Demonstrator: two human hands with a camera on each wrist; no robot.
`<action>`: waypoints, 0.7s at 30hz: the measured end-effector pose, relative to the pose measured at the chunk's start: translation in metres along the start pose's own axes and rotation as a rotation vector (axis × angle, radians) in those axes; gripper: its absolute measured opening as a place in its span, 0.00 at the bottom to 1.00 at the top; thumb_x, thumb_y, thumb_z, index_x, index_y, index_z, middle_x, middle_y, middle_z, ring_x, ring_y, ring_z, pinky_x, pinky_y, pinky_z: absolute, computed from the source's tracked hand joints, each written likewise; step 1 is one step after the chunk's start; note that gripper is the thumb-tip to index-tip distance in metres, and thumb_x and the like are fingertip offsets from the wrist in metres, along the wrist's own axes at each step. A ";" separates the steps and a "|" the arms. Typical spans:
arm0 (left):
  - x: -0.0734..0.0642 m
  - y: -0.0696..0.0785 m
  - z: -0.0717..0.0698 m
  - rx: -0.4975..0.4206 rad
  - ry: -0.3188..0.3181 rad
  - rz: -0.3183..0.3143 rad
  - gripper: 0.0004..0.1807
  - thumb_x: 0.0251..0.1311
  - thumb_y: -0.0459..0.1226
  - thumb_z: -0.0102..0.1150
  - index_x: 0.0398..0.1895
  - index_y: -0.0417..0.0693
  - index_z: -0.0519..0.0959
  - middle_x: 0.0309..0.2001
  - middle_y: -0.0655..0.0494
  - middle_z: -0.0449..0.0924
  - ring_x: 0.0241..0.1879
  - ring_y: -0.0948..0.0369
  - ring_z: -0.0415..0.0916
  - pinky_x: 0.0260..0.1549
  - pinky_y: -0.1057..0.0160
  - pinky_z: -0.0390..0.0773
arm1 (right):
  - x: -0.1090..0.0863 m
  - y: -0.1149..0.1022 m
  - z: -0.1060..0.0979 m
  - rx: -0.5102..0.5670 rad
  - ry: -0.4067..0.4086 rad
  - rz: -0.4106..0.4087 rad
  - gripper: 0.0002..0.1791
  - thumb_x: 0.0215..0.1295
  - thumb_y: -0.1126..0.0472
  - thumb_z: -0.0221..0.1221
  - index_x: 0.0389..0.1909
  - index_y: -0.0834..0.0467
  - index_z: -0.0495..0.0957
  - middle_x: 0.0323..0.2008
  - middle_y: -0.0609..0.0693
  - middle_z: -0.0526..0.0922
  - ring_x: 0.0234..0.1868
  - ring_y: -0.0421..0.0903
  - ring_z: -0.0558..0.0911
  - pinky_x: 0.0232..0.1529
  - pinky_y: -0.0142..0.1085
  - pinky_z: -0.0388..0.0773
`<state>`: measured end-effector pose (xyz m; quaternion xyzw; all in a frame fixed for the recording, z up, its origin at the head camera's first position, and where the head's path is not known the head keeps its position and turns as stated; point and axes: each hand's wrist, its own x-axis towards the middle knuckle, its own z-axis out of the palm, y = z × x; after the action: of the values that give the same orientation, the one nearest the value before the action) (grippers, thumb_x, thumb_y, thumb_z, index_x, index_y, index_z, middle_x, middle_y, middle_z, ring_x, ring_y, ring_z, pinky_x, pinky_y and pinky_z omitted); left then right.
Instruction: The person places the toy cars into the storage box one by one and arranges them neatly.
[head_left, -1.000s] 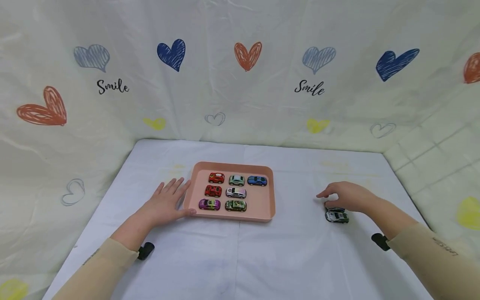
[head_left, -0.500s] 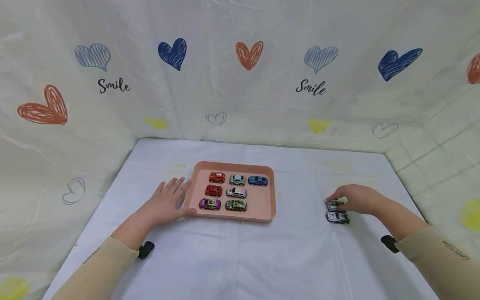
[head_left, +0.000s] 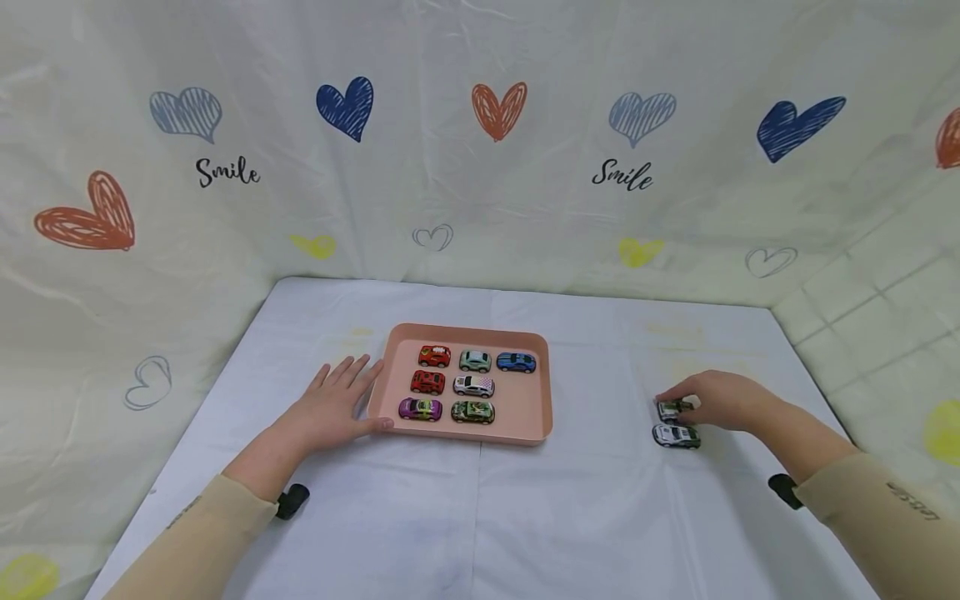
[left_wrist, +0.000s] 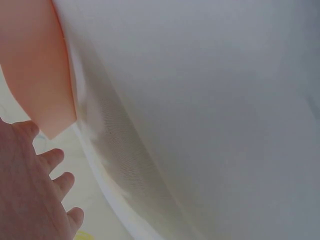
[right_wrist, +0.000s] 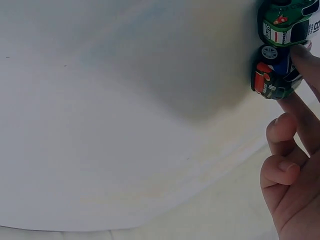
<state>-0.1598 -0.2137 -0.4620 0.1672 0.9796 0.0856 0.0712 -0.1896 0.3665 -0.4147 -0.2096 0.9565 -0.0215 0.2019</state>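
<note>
My left hand (head_left: 326,408) lies with fingers spread at the left side of a pink tray (head_left: 521,417), its thumb at the front left corner. In the left wrist view, the fingers of that hand (left_wrist: 30,185) show beside the tray wall (left_wrist: 40,75). On the right, my right hand (head_left: 720,398) pinches a small toy car (head_left: 670,410) between thumb and index finger. In the right wrist view, this toy car (right_wrist: 275,75) has a dark body with blue and orange patches. Right against it sits a silver and green toy car (head_left: 677,436), green-sided in that view (right_wrist: 287,25).
Several toy cars stand in rows in the tray, among them a blue one (head_left: 516,362), a purple one (head_left: 420,409) and a green camouflage one (head_left: 472,412). A white cloth (head_left: 570,517) covers the table. A heart-printed curtain (head_left: 555,208) hangs behind.
My right hand has drawn back slightly to the right and its thumb and index finger have come round the farther toy car, which has shifted a little rightward. The left hand stays put.
</note>
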 end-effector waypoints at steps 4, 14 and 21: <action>-0.001 0.001 -0.001 0.001 -0.003 0.000 0.60 0.53 0.77 0.46 0.80 0.51 0.48 0.78 0.43 0.47 0.77 0.42 0.41 0.72 0.36 0.39 | -0.001 0.001 0.002 -0.005 0.011 0.003 0.21 0.60 0.52 0.69 0.55 0.47 0.84 0.51 0.57 0.84 0.54 0.62 0.80 0.50 0.59 0.78; 0.000 -0.002 0.003 0.003 -0.002 -0.002 0.61 0.52 0.78 0.45 0.80 0.52 0.47 0.79 0.44 0.46 0.77 0.42 0.40 0.72 0.37 0.38 | 0.000 0.005 0.004 -0.009 0.021 -0.004 0.20 0.59 0.54 0.70 0.54 0.47 0.85 0.51 0.57 0.84 0.54 0.62 0.80 0.50 0.59 0.78; 0.001 -0.004 0.006 0.009 0.002 0.005 0.61 0.51 0.79 0.43 0.80 0.53 0.47 0.79 0.44 0.46 0.77 0.42 0.41 0.72 0.36 0.39 | 0.002 0.007 0.003 0.007 0.042 0.013 0.21 0.59 0.54 0.70 0.55 0.49 0.84 0.52 0.58 0.84 0.56 0.64 0.78 0.51 0.61 0.76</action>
<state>-0.1615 -0.2165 -0.4685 0.1699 0.9797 0.0814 0.0690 -0.1930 0.3718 -0.4191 -0.2022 0.9618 -0.0277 0.1826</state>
